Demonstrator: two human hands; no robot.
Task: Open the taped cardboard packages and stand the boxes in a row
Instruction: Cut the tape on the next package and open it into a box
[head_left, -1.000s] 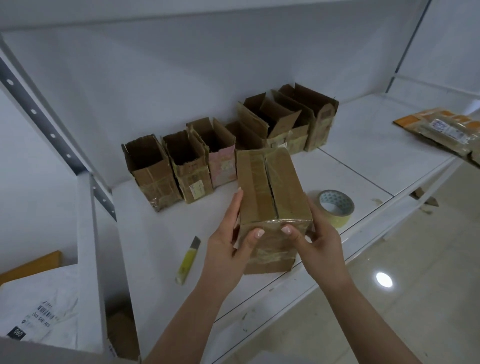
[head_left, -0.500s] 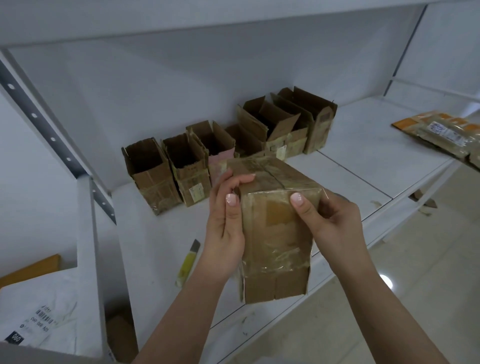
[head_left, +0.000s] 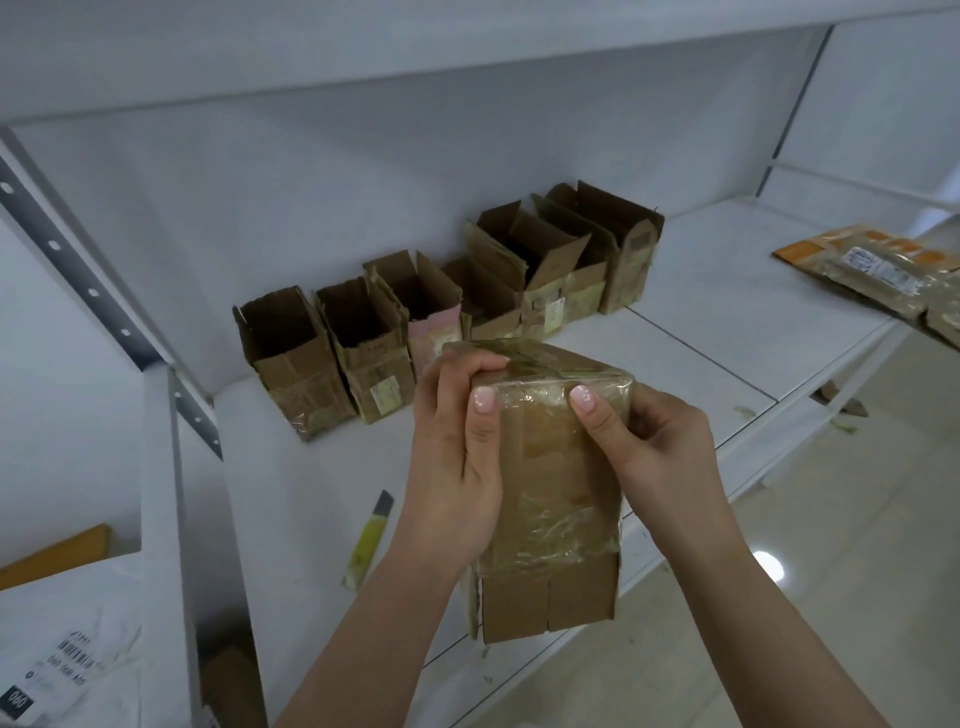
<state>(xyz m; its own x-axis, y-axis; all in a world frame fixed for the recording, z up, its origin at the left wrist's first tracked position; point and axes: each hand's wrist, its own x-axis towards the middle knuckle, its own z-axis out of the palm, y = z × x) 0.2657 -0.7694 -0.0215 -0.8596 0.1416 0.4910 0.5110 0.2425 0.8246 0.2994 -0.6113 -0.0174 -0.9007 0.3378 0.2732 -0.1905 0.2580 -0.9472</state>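
Now both hands, left hand (head_left: 457, 457) and right hand (head_left: 649, 452), grip the taped box (head_left: 556, 499) above the shelf (head_left: 701, 332), thumbs pressing its top edge.

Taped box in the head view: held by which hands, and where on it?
Both hands hold the taped box at its top end: left hand on the left edge, right hand on the right, thumbs on the near face.

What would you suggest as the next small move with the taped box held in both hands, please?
Probably pull the top flaps apart with both thumbs. The left hand and right hand grip the box at its top edge, where the tape looks split along the seam. Open boxes stand in a row behind.
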